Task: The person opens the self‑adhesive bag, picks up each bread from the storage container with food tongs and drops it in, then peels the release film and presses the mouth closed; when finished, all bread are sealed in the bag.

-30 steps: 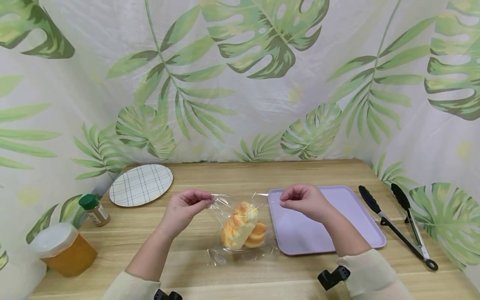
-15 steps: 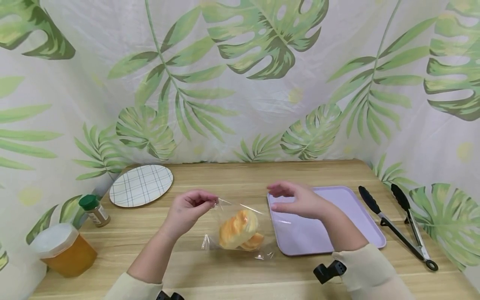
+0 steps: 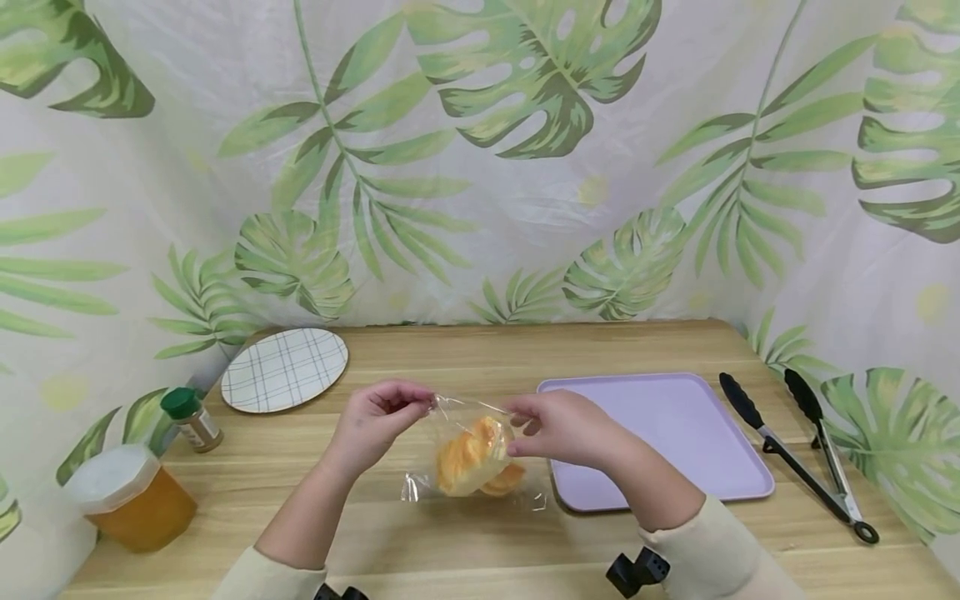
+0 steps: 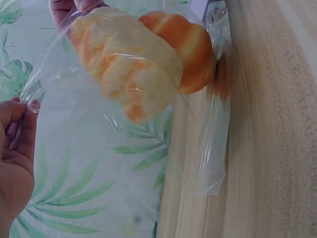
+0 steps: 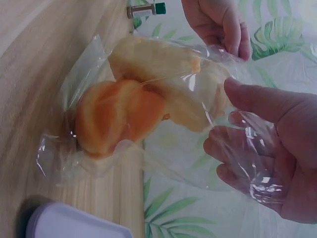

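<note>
A clear plastic bag (image 4: 210,163) holds two breads: a long, pale braided loaf (image 4: 133,64) and a rounder orange-brown bun (image 5: 111,119). My left hand (image 3: 378,421) pinches the bag's upper left corner between thumb and fingertips. On the other side, my right hand (image 3: 562,429) is at the bag's right part, thumb and fingers apart. In the right wrist view its thumb reaches the film beside the loaf's end, and the other fingers show through the plastic, loosely bent. The bag's lower edge is close over the wooden table (image 3: 465,562).
A lilac tray (image 3: 660,433) lies right of the bag, with black-tipped tongs (image 3: 806,467) beyond it. At the left are a checked oval plate (image 3: 285,371), a green-capped spice jar (image 3: 191,419) and a white-lidded amber container (image 3: 135,500). A leaf-patterned cloth (image 3: 480,167) hangs behind.
My right hand has let go of the bag's upper right edge, spread its fingers, then moved left to the bag beside the loaf. The left hand has kept its pinch; the bag's right side has sagged.
</note>
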`<act>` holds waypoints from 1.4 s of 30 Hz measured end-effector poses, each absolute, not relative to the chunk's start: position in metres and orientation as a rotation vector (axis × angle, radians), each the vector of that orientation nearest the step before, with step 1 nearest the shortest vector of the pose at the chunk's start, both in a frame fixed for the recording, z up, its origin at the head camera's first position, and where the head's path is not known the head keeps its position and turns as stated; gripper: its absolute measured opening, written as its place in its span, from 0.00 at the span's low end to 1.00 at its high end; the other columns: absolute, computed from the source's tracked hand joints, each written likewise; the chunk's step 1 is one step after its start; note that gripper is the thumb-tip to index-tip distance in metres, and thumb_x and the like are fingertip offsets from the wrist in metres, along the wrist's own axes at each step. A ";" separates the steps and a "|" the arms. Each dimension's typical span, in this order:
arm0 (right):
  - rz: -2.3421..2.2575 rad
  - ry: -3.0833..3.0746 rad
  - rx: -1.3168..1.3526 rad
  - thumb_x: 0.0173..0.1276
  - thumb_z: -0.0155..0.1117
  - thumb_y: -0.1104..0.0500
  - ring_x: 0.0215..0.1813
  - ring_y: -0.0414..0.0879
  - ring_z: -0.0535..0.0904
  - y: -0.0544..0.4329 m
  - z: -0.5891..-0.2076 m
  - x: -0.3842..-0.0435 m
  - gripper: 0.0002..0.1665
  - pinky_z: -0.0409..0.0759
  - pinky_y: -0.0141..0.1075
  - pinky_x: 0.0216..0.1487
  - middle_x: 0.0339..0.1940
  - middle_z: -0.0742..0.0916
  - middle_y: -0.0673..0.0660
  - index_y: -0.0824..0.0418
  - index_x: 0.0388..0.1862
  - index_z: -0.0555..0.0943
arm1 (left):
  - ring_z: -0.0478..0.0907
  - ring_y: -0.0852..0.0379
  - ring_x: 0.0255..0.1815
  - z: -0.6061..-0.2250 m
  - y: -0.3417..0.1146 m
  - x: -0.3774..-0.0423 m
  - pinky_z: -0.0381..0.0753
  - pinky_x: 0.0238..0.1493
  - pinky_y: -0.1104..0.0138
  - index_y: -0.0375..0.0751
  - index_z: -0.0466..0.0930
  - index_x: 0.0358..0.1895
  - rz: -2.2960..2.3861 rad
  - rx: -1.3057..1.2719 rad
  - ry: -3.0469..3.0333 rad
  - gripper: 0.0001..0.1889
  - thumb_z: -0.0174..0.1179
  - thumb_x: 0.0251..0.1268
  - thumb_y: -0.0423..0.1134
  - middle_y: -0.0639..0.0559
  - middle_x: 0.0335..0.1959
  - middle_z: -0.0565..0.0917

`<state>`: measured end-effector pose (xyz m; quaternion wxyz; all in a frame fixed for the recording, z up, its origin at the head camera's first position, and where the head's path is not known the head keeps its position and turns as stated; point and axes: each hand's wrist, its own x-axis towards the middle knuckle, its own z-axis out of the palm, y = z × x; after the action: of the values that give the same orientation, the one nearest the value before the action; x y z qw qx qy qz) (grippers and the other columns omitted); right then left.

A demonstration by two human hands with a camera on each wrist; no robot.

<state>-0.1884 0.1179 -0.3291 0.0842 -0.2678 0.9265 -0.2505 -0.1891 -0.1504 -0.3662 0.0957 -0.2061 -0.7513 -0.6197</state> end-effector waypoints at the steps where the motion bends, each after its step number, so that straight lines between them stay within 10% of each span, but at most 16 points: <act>1: -0.752 2.769 -0.789 0.61 0.72 0.50 0.47 0.46 0.87 0.121 -0.330 -0.189 0.27 0.84 0.45 0.52 0.46 0.90 0.53 0.56 0.58 0.81 | 0.82 0.71 0.32 -0.367 -0.151 -0.189 0.83 0.35 0.77 0.20 0.81 0.40 -1.850 -0.607 -2.217 0.07 0.62 0.60 0.23 0.71 0.30 0.86; 17: -1.158 2.679 -0.609 0.65 0.68 0.57 0.41 0.40 0.83 0.163 -0.348 -0.213 0.10 0.84 0.36 0.44 0.36 0.89 0.51 0.61 0.42 0.85 | 0.82 0.71 0.34 -0.373 -0.158 -0.192 0.84 0.37 0.77 0.14 0.77 0.43 -1.964 -0.546 -2.130 0.11 0.61 0.60 0.21 0.68 0.32 0.87; 24: -1.353 2.599 -0.510 0.66 0.68 0.60 0.45 0.44 0.85 0.166 -0.355 -0.219 0.15 0.86 0.38 0.48 0.42 0.89 0.57 0.64 0.50 0.83 | 0.83 0.69 0.37 -0.374 -0.160 -0.195 0.84 0.40 0.76 0.41 0.83 0.34 -2.048 -0.488 -2.100 0.09 0.61 0.61 0.22 0.64 0.34 0.87; 33: -1.396 2.615 -0.477 0.65 0.69 0.59 0.45 0.43 0.84 0.164 -0.356 -0.222 0.14 0.85 0.37 0.47 0.42 0.89 0.58 0.64 0.48 0.84 | 0.80 0.68 0.48 -0.378 -0.146 -0.202 0.81 0.52 0.76 0.35 0.57 0.70 -2.105 -0.376 -2.243 0.38 0.65 0.57 0.23 0.61 0.48 0.84; 42: -1.603 2.494 -0.432 0.70 0.64 0.57 0.38 0.38 0.82 0.162 -0.370 -0.229 0.14 0.85 0.36 0.45 0.36 0.89 0.57 0.69 0.42 0.82 | 0.81 0.67 0.40 -0.398 -0.134 -0.207 0.82 0.48 0.74 0.23 0.78 0.49 -2.191 -0.161 -2.238 0.14 0.60 0.67 0.32 0.63 0.33 0.86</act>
<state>-0.2289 0.1620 -0.3703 0.0729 -0.1439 0.8302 -0.5336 -0.2071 -0.1335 -0.3976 0.0029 -0.0514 -0.7136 -0.6987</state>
